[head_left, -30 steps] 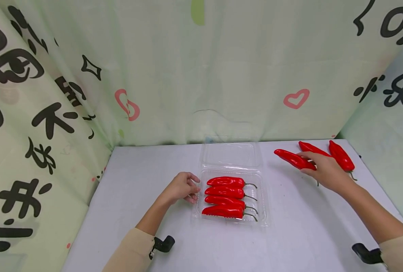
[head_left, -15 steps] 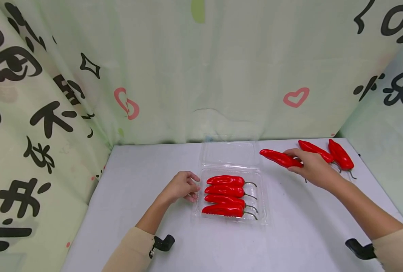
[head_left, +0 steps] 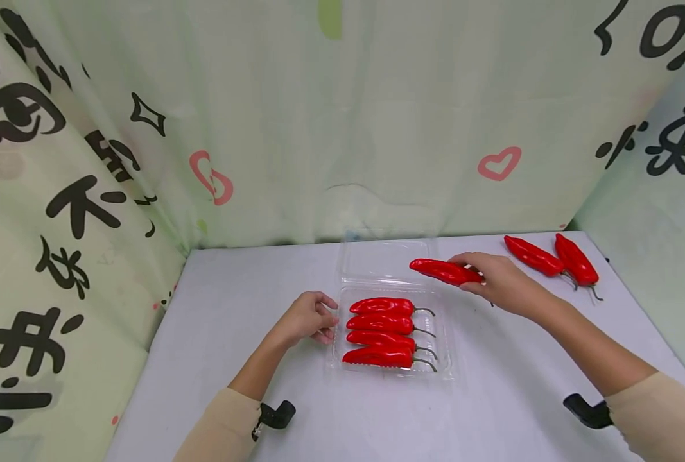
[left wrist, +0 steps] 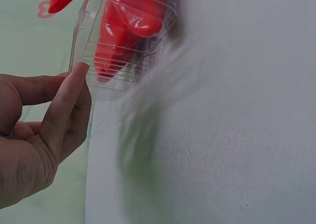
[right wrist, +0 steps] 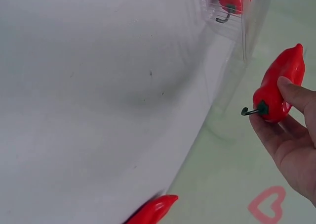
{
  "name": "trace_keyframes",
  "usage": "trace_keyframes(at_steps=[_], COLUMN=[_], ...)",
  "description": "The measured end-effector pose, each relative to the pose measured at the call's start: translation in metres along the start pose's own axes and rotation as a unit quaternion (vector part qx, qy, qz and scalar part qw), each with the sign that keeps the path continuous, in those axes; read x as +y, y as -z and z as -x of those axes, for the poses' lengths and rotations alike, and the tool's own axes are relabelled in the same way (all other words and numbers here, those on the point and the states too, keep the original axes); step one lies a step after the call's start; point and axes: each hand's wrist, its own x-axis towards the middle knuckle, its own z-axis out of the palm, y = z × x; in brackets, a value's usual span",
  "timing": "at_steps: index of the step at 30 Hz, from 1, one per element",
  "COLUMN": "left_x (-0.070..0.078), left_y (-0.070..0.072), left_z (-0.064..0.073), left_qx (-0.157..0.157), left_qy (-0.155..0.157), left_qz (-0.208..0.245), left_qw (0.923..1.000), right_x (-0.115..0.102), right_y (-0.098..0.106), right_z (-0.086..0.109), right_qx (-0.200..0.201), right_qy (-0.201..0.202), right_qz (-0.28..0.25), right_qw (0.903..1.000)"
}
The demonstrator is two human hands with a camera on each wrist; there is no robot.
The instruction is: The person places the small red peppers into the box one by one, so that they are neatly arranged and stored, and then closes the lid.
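A clear plastic clamshell box [head_left: 445,359] lies with its lid folded back on the white table. Several red chili peppers [head_left: 381,323] lie in it in a row, stems to the right. My left hand [head_left: 309,318] pinches the box's left rim with its fingertips; in the left wrist view the fingertips [left wrist: 79,73] meet the rim edge. My right hand [head_left: 501,282] grips another red chili pepper [head_left: 443,271] between thumb and fingers, raised over the lid's right side. Its green stem points back toward the palm side in the right wrist view [right wrist: 279,85].
Two more red peppers, one [head_left: 535,255] beside the other [head_left: 576,260], lie at the table's back right corner. A pale green printed curtain [head_left: 273,128] stands behind the table [head_left: 232,276] and along both sides.
My right hand has carried the pepper leftward from beside the two loose peppers to over the box's lid. My left hand has stayed at the box's rim.
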Motion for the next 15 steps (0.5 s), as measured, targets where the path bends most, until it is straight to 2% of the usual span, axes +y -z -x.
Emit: trace_keyframes(at_steps=[6,15], left_x=[0.0,0.0], left_y=[0.001,0.0], left_z=[-0.001,-0.001], left_qx=[0.002,0.0], left_qy=[0.002,0.002], left_qz=[0.0,0.0], left_qw=[1.0,1.0], right_x=[-0.009,-0.019], right_y=[-0.005,-0.011], right_z=[-0.006,-0.013], right_qx=[-0.004,-0.029], right_qy=[0.028,0.046], right_qz=[0.011,-0.004], right_qw=[0.9995,0.9985])
